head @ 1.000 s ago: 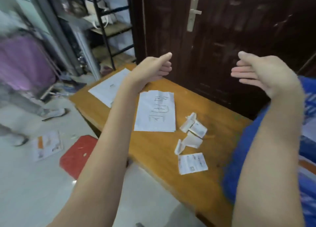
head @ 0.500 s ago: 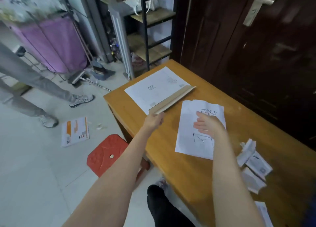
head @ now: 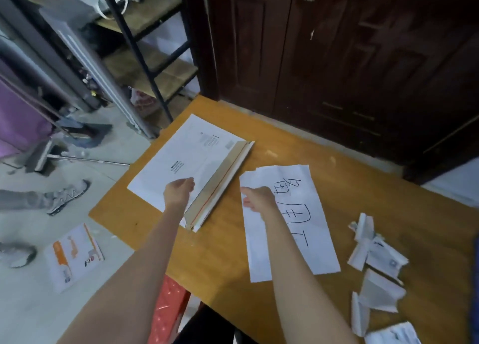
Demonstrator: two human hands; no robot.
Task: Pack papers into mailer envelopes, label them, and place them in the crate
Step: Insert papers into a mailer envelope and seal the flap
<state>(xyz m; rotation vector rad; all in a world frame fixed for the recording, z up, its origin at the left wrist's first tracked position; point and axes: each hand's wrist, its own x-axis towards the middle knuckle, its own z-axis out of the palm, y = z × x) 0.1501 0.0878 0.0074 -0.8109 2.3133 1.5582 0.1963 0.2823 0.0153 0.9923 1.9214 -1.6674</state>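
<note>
On the orange-brown wooden counter point(head: 298, 146), smooth and slightly glossy, a flat white mailer envelope point(head: 181, 162) lies near the far left corner, printed with small dark text blocks. Its long cardboard flap point(head: 223, 180), tan inside with a thin red strip along its length, stands folded up along the right edge. The left hand point(head: 178, 192) reaches out with the arm nearly straight, its grip curled down onto the envelope just beside the flap; whether the fingers pinch the paper or only press on it cannot be told.

Just right of the envelope lies a stack of white papers point(head: 298, 219), thin rectangular sheets slightly fanned, the top one marked with large hand-drawn black characters. The right hand point(head: 259, 200) rests on the stack's upper left edge, knuckles up, thumb pointing left, fingers bent loosely together against the sheet; whether they actually hold it is unclear.

Near the right edge of the counter sit crumpled and torn paper scraps point(head: 375, 260). A red plastic stool point(head: 168, 310) shows below the counter's near edge, and a printed leaflet point(head: 72, 255) lies on the pale floor.
</note>
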